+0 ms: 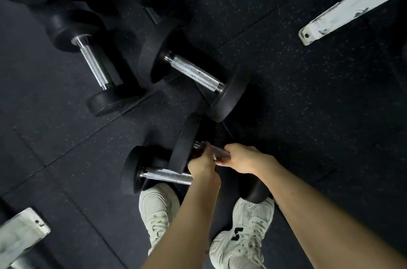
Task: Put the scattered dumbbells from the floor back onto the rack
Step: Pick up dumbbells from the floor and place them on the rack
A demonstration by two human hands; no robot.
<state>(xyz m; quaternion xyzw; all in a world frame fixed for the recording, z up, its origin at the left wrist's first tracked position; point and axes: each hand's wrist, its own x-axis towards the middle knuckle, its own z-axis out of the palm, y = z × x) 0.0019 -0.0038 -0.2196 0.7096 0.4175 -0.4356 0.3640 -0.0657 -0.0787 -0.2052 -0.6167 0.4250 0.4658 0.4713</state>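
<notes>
Forearms reach down, left hand (201,164) and right hand (241,158) together gripping one dumbbell (184,143) by its handle.

- Dim overall, detail lost in the black floor (297,103), darker still toward corners.
- Lit from above: hard glare streaks on the chrome handle (195,74) of the middle dumbbell (229,97), soft shadows pooled beside its plates.
- Near blown-out whites on the top-right beam (352,2) and the shoes (248,224).
- Motion smear on left grip (201,164) and right grip (241,158) at the held dumbbell (186,145), outlines mushy.
- Centre otherwise fairly sharp, knurling crisp.
- Wide-angle stretch at edges; lower-left beam (19,238) blurred, soft.
</notes>
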